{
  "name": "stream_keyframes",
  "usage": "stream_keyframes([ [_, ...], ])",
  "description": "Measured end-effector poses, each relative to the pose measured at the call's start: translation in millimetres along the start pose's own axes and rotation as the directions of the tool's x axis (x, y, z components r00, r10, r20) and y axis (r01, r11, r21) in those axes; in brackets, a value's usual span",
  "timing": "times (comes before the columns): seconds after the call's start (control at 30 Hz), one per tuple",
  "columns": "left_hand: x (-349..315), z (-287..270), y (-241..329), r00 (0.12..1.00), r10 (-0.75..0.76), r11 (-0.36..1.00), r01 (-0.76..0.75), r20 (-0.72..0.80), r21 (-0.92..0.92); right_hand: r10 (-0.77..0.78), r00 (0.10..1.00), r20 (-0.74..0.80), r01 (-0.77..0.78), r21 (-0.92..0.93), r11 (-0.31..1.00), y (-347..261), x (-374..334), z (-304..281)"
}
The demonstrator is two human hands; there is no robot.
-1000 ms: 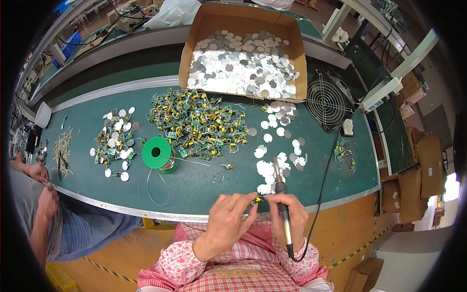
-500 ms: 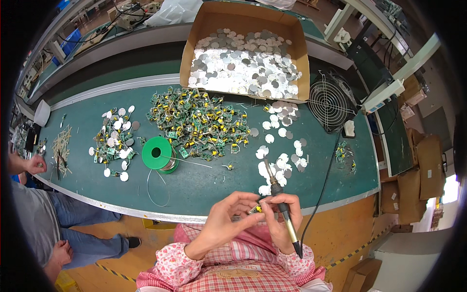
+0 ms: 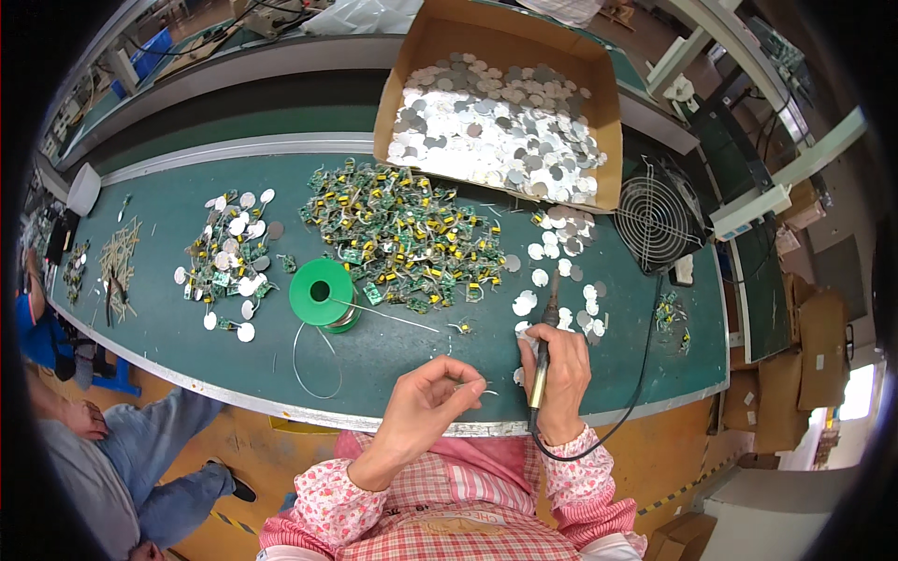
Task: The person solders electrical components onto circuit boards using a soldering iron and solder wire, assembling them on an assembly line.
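My left hand (image 3: 426, 411) is closed in a pinch at the table's front edge. A thin pale wire (image 3: 488, 391) pokes out past its fingertips; the small circuit board seen there earlier is hidden by the fingers. My right hand (image 3: 561, 379) grips a soldering iron (image 3: 540, 374), its tip pointing away from me. The thumb and index fingertips of that hand are at the loose round metal discs (image 3: 526, 301). Left of the hands stands a green spool of solder wire (image 3: 304, 297), its loose end stretching right. One board with a yellow part (image 3: 461, 327) lies alone beyond my left hand.
A large heap of circuit boards (image 3: 402, 234) covers the table's middle. Behind it stands a cardboard box of discs (image 3: 385, 122). A black fan (image 3: 650, 210) is at right, near the iron's cord (image 3: 641, 374). Boards with discs (image 3: 229, 248) lie left; a co-worker (image 3: 84, 467) is at far left.
My hands have parted. The right one has moved forward to the discs with the soldering iron. The board between my fingers has gone out of sight. The co-worker's arms have shifted.
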State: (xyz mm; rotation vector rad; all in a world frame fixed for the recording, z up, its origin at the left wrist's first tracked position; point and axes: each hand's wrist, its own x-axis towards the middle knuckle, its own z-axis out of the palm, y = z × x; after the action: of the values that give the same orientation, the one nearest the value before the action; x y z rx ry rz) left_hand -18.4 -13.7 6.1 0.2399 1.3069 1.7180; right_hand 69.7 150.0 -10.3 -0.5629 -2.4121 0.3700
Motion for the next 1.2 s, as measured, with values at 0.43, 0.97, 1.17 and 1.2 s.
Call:
stream_keyframes([
  [0.43,3.1,9.9,-2.1,0.996,0.085,0.976,-0.084,0.001,0.2,0.291,0.904,0.314,-0.427,0.64,0.639,-35.6,-13.4,-36.9],
  [0.97,-1.0,8.4,-7.4,0.979,0.201,0.941,-0.2,0.023,0.272,0.212,0.945,0.249,-0.324,0.631,0.704,-43.8,-22.9,-44.5],
  [1.17,1.8,9.6,-13.6,0.983,0.182,0.971,-0.179,-0.01,0.156,0.24,0.946,0.219,-0.325,0.641,0.696,-46.6,-24.1,-42.6],
  [1.2,1.5,10.2,-13.5,0.983,0.183,0.972,-0.179,-0.012,0.155,0.249,0.944,0.217,-0.331,0.636,0.697,-48.0,-23.5,-43.0],
])
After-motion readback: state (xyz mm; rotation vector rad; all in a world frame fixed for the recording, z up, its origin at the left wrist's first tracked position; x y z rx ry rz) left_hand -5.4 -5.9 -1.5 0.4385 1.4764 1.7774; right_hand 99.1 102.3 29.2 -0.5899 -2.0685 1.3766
